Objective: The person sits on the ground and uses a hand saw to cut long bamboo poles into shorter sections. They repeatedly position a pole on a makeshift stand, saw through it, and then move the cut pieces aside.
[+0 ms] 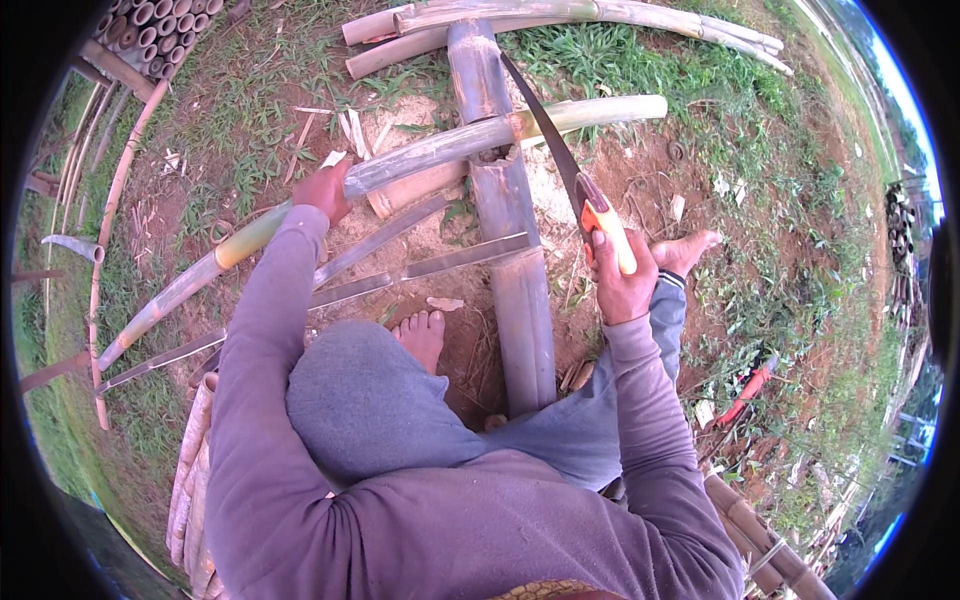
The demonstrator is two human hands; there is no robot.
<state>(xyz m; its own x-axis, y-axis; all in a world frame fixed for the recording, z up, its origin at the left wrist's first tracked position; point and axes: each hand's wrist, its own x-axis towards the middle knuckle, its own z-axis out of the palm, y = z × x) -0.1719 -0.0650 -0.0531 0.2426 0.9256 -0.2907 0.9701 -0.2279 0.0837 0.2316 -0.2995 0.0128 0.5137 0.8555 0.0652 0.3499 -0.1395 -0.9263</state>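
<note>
1. Where the long bamboo pole [430, 155] slants across the upper middle of the frame, the left grip [325, 192] is closed around it, left of centre.

2. At right of centre, the right grip [625, 275] is wrapped about the yellow-and-red handle [613, 232] of a handsaw [566, 165], thumb lying along its side.

3. The saw's dark, curved blade points to the upper middle of the frame and crosses over the pole near its paler right-hand stretch; whether the teeth touch the bamboo, I cannot tell.

4. Under the pole, a thick bamboo log [515, 300] runs from the top of the frame down to the centre, with a dark opening in its wall just below the crossing.

5. Narrow split strips [465, 255] lie left of and across the log, in the middle of the frame.

6. More poles [560, 12] rest across the log's far end at the top edge; cut bamboo tubes [150, 35] are stacked in the upper left corner.

7. A bare foot [420, 335] shows near the centre, and a red object [745, 398] lies on grassy ground at lower right.
</note>
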